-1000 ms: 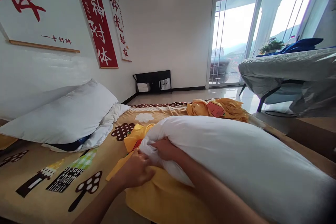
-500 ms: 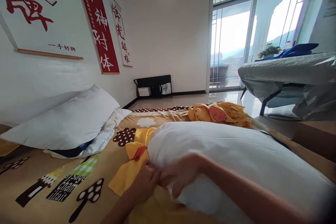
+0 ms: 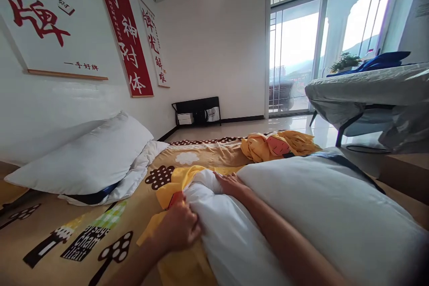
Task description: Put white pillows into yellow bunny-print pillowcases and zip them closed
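A plump white pillow [image 3: 315, 201] fills the lower right, its near-left end partly inside a yellow pillowcase [image 3: 181, 174] with a red patch. My left hand [image 3: 181, 225] is closed in a fist on the pillowcase's edge, left of the pillow. Farther up, my right hand [image 3: 231, 183] presses down on the pillow near the case's opening, fingers stretched forward and its forearm denting the pillow with a deep fold. The tips of that hand's fingers are partly hidden. Beneath everything lies a tan patterned bedsheet [image 3: 134, 214].
Another white pillow [image 3: 90, 156] leans by the wall on the left. Crumpled yellow cloth [image 3: 278, 145] lies at the bed's far edge. A covered table [image 3: 368, 87] stands at right, with a plant [image 3: 345, 62] and blue cloth. A low black shelf [image 3: 196, 111] stands at the back wall.
My right hand has moved away from my left, up and forward over the pillow, pushing a deep fold into it. My left hand stays at the pillowcase, slightly lower.
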Action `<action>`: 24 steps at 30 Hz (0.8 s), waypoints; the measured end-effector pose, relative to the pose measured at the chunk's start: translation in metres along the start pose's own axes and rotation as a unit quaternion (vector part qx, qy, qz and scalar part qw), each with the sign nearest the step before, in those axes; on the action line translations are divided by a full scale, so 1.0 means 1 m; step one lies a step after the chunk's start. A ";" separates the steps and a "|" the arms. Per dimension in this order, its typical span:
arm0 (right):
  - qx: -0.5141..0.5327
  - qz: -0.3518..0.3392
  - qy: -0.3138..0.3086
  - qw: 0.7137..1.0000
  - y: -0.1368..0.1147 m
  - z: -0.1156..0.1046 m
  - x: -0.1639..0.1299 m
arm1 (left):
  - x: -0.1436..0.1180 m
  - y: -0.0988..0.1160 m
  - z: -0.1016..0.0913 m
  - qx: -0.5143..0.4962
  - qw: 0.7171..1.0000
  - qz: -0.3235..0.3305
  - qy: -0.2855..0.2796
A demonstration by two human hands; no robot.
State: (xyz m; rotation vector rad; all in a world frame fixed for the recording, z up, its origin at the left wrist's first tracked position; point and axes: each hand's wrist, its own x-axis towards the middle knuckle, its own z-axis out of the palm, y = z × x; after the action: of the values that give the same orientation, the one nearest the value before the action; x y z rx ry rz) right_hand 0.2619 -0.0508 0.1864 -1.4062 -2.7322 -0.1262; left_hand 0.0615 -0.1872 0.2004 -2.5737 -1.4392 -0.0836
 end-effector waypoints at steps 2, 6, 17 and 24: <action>-0.010 -0.024 0.005 1.000 -0.005 -0.008 -0.008 | 0.020 -0.022 -0.012 0.072 0.997 -0.020 0.008; -0.053 -0.079 0.032 0.995 -0.016 -0.027 -0.027 | 0.060 -0.056 -0.009 0.083 0.990 -0.106 0.042; -0.101 -0.081 0.076 0.989 -0.046 -0.032 -0.050 | 0.082 -0.059 0.007 0.059 0.966 -0.224 0.110; -0.078 -0.136 0.114 0.981 -0.080 -0.035 -0.048 | 0.112 -0.037 -0.017 -0.021 0.968 -0.212 0.134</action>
State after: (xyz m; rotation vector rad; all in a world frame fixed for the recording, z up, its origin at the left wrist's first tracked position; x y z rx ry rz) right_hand 0.2259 -0.1396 0.2128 -0.9660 -2.7497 -0.4946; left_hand 0.0902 -0.0776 0.2380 -2.1336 -1.8579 -0.5034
